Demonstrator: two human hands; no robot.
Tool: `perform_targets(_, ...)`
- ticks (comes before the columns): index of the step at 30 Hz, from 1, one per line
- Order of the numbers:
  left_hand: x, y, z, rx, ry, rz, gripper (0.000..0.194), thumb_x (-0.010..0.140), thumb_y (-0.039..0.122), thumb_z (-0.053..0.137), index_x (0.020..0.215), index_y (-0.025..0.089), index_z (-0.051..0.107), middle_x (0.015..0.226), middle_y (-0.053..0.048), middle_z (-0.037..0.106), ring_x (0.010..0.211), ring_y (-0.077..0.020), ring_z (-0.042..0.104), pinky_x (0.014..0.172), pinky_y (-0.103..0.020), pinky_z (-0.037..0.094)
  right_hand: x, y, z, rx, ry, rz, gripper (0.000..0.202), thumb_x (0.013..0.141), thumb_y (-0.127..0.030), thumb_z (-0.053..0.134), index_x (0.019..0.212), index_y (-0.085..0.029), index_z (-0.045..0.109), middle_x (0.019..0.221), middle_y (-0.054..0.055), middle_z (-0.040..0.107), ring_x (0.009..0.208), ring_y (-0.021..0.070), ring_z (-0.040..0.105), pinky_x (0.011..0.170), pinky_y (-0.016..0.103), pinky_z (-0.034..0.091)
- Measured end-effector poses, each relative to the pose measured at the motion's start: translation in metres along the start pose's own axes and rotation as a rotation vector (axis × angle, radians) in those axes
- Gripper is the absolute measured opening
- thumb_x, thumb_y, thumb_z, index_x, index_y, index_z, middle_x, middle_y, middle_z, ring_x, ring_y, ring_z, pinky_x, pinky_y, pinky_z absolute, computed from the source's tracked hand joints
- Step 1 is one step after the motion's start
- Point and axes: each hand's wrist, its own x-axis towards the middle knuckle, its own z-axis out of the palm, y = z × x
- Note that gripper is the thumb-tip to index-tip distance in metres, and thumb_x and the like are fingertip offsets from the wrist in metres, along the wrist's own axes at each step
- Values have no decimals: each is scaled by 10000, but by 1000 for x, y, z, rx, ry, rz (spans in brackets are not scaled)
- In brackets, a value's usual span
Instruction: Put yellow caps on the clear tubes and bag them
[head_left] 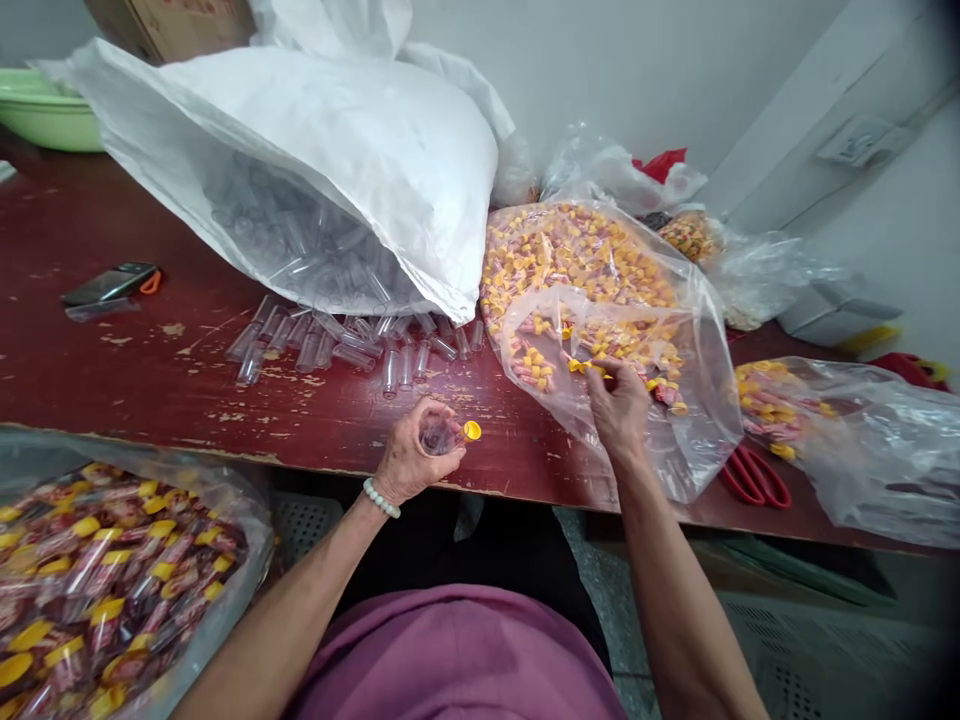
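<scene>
1. The left hand (403, 458) is curled round a clear tube (433, 436), possibly more than one, just above the front edge of the red table (187, 405). A yellow cap (472, 431) shows at its fingertips; whether it is seated on a tube or merely pinched beside one, I cannot tell.

2. The right hand (622, 405) is at the mouth of a clear bag (675, 475), thumb and fingers drawn narrow beside a yellow piece (577, 367). The view does not settle whether that piece is gripped or only touched.

3. Behind its film, the same bag holds a heap of yellow-and-pink pieces (585, 250). To its left, loose tubes (390, 370) lie on the table before the open white sack (375, 130), which holds many more.

4. At lower left, a large bag (259, 530) is full of yellow-capped tubes (109, 560) with pinkish contents.

5. The step in hand looks like picking a piece from the clear bag while the left hand keeps a tube ready.

6. The next move seems to call for a light pinch, freeing one piece without dragging the film, and a steady left grip with the tube's end unobstructed.
</scene>
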Motion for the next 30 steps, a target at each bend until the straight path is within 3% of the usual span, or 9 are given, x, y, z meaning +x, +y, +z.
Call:
perform_targets(2, 0, 0, 0, -15, -7, -7, 365, 617, 190, 694, 926, 187, 500, 782, 0, 664, 715, -148, 665, 635, -241, 542, -24, -37, -1, 356, 25, -2, 260, 806, -372, 586, 985, -184, 589, 808, 18, 628, 655, 120, 564, 623, 267, 470)
perform_targets(4, 0, 0, 0, -24, -20, -5, 359, 630, 195, 693, 933, 188, 500, 793, -2, 659, 718, -145, 659, 637, -239, 536, -51, -72, 8, 565, -130, -33, 196, 800, -335, 616, 940, -202, 583, 892, 29, 642, 688, 113, 585, 649, 266, 489)
perform_targets(6, 1, -1, -1, -8, -18, 25, 352, 642, 208, 695, 935, 186, 503, 815, -10, 658, 730, -145, 652, 657, -245, 528, -74, -97, 22, 653, -248, -67, 161, 782, -310, 646, 888, -207, 582, 961, 43, 647, 780, 128, 612, 682, 268, 503)
perform_targets(8, 1, -2, -2, 25, -9, 62, 352, 649, 231, 701, 939, 182, 509, 852, -25, 659, 765, -153, 646, 687, -255, 518, -89, -108, 36, 644, -309, -110, 144, 785, -304, 650, 873, -210, 585, 983, 52, 651, 872, 155, 622, 730, 289, 510)
perform_targets(11, 2, -4, -3, 63, -16, 63, 374, 643, 271, 712, 946, 179, 512, 858, -28, 653, 749, -151, 631, 660, -246, 501, -97, -103, 44, 472, -358, -291, 107, 811, -298, 628, 888, -227, 604, 978, 55, 654, 950, 185, 603, 834, 359, 487)
perform_targets(14, 2, -5, -4, 69, -32, 53, 369, 643, 293, 710, 936, 181, 515, 821, -15, 643, 706, -137, 616, 639, -234, 492, -95, -93, 37, 235, -381, -505, 114, 830, -280, 601, 938, -250, 622, 1112, 67, 612, 1035, 212, 548, 916, 425, 425)
perform_targets(16, 2, -5, -5, 60, -38, 65, 363, 642, 292, 709, 932, 182, 520, 833, -16, 641, 724, -138, 617, 666, -240, 498, -95, -89, 32, 128, -373, -567, 147, 834, -275, 590, 978, -263, 619, 1199, 67, 570, 1078, 227, 514, 931, 445, 397)
perform_targets(26, 5, -1, -5, 47, -34, 79, 338, 598, 170, 653, 908, 172, 518, 861, -22, 631, 767, -148, 625, 718, -257, 515, -109, -80, 44, 38, -337, -571, 181, 862, -241, 543, 1037, -260, 584, 1136, 27, 645, 1003, 206, 536, 864, 394, 390)
perform_targets(30, 5, 1, -5, 68, -34, 80, 327, 597, 180, 663, 894, 167, 525, 856, -30, 636, 764, -156, 631, 712, -270, 524, -111, -87, 37, 51, -353, -576, 155, 867, -259, 546, 1012, -255, 600, 1112, 24, 656, 998, 193, 543, 883, 379, 396)
